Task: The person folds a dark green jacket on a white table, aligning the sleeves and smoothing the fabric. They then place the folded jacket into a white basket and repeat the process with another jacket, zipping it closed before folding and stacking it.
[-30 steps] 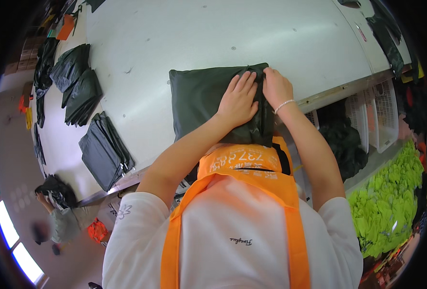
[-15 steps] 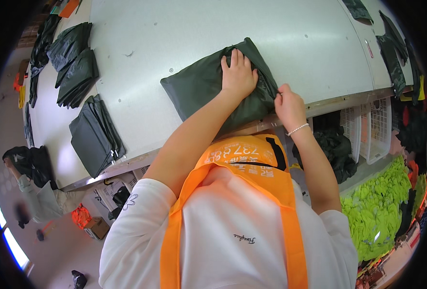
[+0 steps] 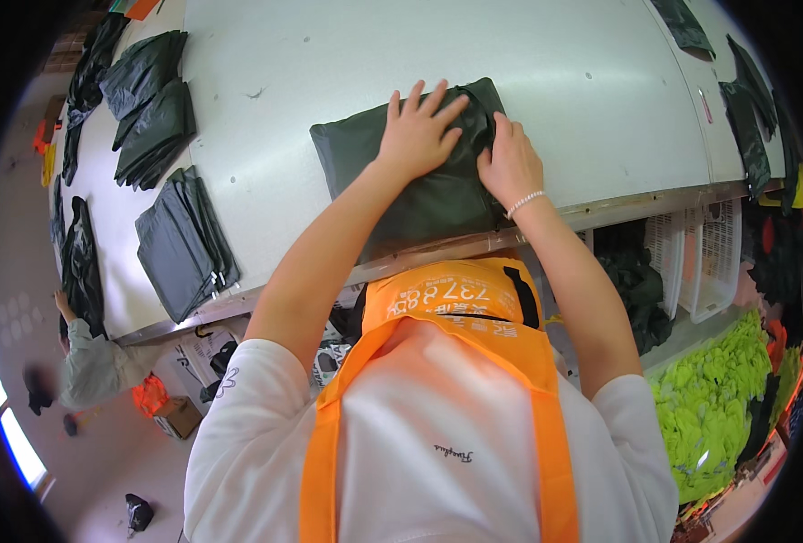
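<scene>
A folded piece of smooth dark green fabric (image 3: 351, 145) lies on the pale tabletop in front of me, its near edge along the table's front edge. My left hand (image 3: 419, 134) rests on its upper middle, palm down with fingers spread. At the right side of the bundle, my right hand (image 3: 513, 163) has its fingers bent around the folded edge. Some of the right fingertips are hidden against the cloth. Creases show in the fabric between both hands.
Stacks of similar folded dark fabric (image 3: 181, 237) lie on the table's left. More dark pieces (image 3: 743, 127) lie at the far right. Below the table edge stand white plastic crates (image 3: 711, 258) and a bright yellow-green heap (image 3: 704, 398). Another person (image 3: 103, 362) handles dark fabric at the left.
My left hand has slid left and spread its fingers. My right hand has moved up and left along the bundle's right side, whose edge is now folded inward.
</scene>
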### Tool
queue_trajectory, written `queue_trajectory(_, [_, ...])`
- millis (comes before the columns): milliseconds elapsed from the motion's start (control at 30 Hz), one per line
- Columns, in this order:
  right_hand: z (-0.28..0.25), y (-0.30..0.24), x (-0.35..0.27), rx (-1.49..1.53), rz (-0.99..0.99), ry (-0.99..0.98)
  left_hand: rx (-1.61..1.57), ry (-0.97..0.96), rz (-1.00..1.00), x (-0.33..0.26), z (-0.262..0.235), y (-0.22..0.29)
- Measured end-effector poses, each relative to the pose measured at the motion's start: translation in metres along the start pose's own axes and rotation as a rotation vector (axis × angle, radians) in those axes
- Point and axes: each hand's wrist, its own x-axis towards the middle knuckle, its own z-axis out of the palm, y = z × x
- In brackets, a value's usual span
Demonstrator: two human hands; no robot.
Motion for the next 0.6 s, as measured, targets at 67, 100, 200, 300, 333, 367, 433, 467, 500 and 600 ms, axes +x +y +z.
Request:
queue_trajectory(67, [0.011,0.006,0.016,-0.021,0.028,-0.004,0.122,-0.032,-0.004,-0.001,0.01,0.005])
queue_trajectory(100, [0.011,0.011,0.019,-0.016,0.011,-0.033,0.106,-0.047,-0.018,-0.001,0.012,0.005])
queue_trajectory(200, [-0.002,0.003,0.035,0.008,-0.064,-0.095,0.056,-0.075,-0.056,-0.005,0.014,0.009])
queue_trajectory(300, [0.022,-0.007,0.035,-0.15,-0.219,-0.233,0.119,-0.201,-0.076,0.001,0.016,0.009])
queue_trajectory(333, [0.03,-0.006,0.032,-0.09,-0.193,-0.202,0.052,-0.163,-0.089,-0.002,0.025,0.007])
queue_trajectory(367, [0.027,-0.005,0.035,-0.083,-0.266,-0.18,-0.012,-0.226,-0.11,-0.001,0.022,0.007])
queue_trajectory(433, [0.017,-0.005,0.047,-0.068,-0.41,-0.138,-0.227,-0.343,-0.114,0.009,0.014,-0.013])
queue_trajectory(467, [0.013,-0.002,0.057,-0.021,-0.581,0.06,-0.434,-0.341,-0.129,0.017,-0.001,-0.021])
queue_trajectory(500, [0.016,0.003,0.066,0.023,-0.478,-0.056,-0.603,-0.453,-0.244,0.028,-0.008,-0.033])
queue_trajectory(600, [0.028,0.012,0.102,0.065,-0.237,-0.334,-0.286,-0.152,-0.187,0.03,0.022,-0.037])
